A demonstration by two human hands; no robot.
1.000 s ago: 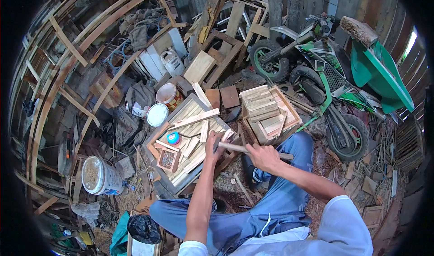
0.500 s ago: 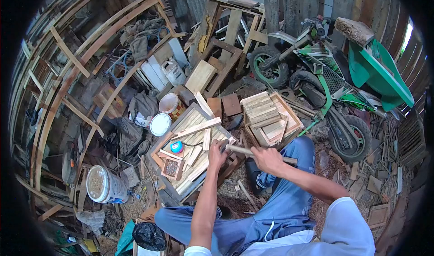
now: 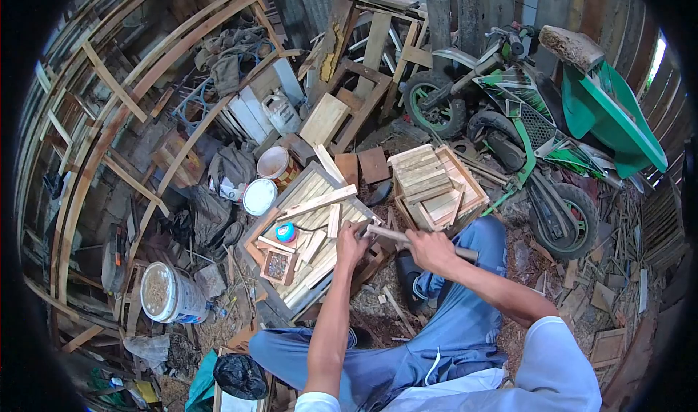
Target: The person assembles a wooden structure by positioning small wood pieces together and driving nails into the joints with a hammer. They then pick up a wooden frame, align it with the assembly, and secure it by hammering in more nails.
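My right hand is wrapped round the wooden handle of what looks like a hammer. The handle runs leftward, and its far end meets my left hand. The fingers of that hand are bent and pressed together at the right edge of the slatted work board; what they pinch is too small to make out. Close by on the board lie a short wood strip and a longer strip. A small wooden box of nails and a blue-and-red round container sit farther left.
A wooden crate with slats stands beyond my right knee. A green motorbike is behind it. White buckets and a larger bucket stand left. Curved wooden frames lean at far left; scraps litter the ground.
The right hand and the handle have shifted slightly, with the handle's left end a touch higher. The left hand stays almost in place at the board's edge.
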